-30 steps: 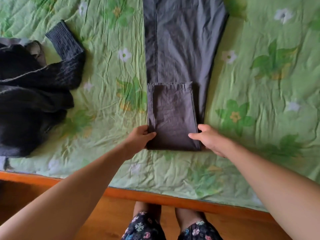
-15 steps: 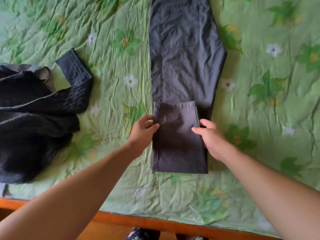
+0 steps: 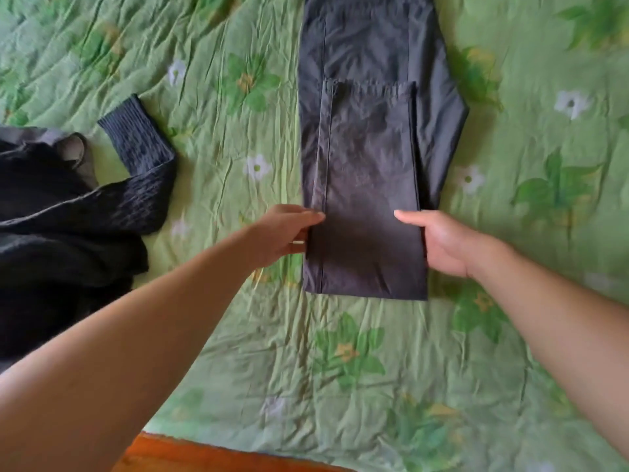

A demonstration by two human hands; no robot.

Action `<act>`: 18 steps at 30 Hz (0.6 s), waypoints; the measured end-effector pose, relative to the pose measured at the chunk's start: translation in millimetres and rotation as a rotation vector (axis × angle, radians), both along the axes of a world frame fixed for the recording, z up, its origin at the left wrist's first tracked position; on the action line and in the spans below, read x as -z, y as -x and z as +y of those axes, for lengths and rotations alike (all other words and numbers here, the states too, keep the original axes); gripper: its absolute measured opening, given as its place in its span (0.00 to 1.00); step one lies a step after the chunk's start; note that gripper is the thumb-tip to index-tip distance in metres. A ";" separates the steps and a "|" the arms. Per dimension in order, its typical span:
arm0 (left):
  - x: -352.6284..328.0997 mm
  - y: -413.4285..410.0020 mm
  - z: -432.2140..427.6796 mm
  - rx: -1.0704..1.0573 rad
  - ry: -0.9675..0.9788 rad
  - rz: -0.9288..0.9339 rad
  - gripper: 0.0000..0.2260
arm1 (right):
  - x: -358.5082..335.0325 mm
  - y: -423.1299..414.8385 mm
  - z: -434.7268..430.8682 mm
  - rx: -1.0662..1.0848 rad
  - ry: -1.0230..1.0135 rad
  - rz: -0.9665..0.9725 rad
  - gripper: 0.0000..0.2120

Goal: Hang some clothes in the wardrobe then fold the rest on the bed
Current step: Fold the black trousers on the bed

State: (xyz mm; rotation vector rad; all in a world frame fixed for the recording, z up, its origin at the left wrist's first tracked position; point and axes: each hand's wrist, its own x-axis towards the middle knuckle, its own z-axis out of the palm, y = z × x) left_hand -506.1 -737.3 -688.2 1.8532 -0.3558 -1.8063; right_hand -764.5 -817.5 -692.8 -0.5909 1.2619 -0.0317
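No legible text, label, brand, number or sign in view, none on the dark grey folded cotton trousers (image 3: 371, 185), the crumpled green floral bedsheet (image 3: 238, 335), or the black knitted garment (image 3: 51, 216).

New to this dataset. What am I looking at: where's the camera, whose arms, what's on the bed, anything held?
There is no robot here: a person works with bare hands. The picture comes from a wide-angle camera on their head, looking forward and down, so the arms enter from the bottom. On the green floral bedspread lie dark grey trousers, their lower end folded up over the legs, and a black knitted garment heaped at the left. The left hand pinches the folded part's left edge, thumb on top; the right hand grips its right edge likewise. The orange strip below is the bed's wooden edge.
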 end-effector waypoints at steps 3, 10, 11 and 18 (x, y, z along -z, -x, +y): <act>4.6 18.2 39.5 0.022 -0.018 -0.020 0.03 | 14.9 12.5 32.7 0.109 0.066 0.077 0.21; 9.5 35.2 88.0 -0.061 -0.011 -0.149 0.05 | 24.6 28.4 66.1 -0.007 0.248 0.260 0.17; 9.3 36.4 90.9 -0.058 -0.005 -0.149 0.05 | 25.3 29.5 69.1 -0.041 0.307 0.267 0.15; 11.0 41.3 115.8 0.062 -0.021 -0.189 0.02 | 23.9 35.6 104.7 -0.132 0.334 0.335 0.22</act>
